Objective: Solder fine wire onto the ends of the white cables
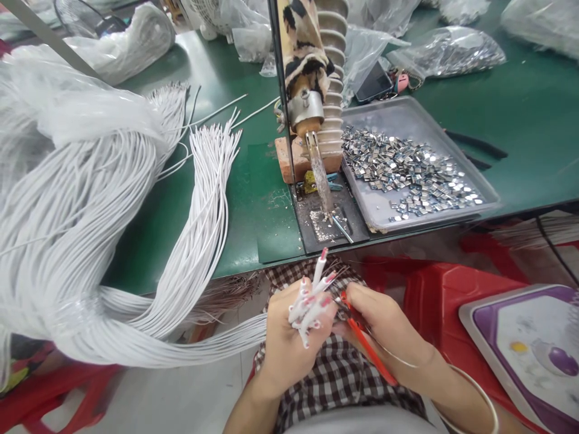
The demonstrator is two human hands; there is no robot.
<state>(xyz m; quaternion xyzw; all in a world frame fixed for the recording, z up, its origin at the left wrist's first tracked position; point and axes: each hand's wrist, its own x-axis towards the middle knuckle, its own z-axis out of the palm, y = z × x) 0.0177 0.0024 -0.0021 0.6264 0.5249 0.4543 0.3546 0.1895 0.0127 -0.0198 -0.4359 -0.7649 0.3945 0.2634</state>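
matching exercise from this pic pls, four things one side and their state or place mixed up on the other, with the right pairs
1. left hand
2. right hand
3. shallow tray
4. dark phone

A. bears small metal pieces
B. holds red-handled cutters
C. lies beside a pink trinket
D. grips white cables near their ends

Right pairs: 1-D, 2-B, 3-A, 4-C

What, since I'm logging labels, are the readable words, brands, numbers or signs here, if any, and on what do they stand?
None can be read.
White-and-purple item: printed shapes, no legible lettering.
White wires and orange-handled tool: any marking is too small or blurred.
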